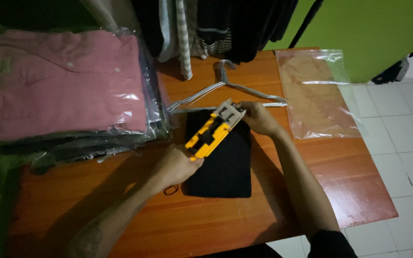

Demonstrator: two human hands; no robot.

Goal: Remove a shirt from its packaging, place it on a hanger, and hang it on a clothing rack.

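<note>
The left hand (175,167) is wrapping its grip around the lower end of a yellow-and-black plastic hand tool with a grey metal head (214,129), while the right hand (259,117) is pinching at that grey head, fingers pressed together on it. The tool is slanting from seven o'clock up to one o'clock above a folded black garment (223,157), which is lying flat at the centre of the reddish wooden desk (350,191).

Judging from this, the head is sitting close to the right fingertips, so a squeeze by the left hand could be nipping a finger. The dim light is making the head hard to see, which adds to that risk. The tool tip could also be snagging the black fabric just beneath it.

At twelve o'clock, a bunch of grey wire hangers (225,88) is lying, touching the garment's top edge, and could be getting knocked by the right wrist.

At two o'clock, a clear flat plastic bag (319,95) is lying open-ended and seemingly empty, overhanging the desk's edge. At ten o'clock, a stack of clear plastic sleeves (72,119) is holding folded clothes, a pink shirt (58,81) showing on top. A small dark elastic band (170,190) is resting near the left hand.
</note>
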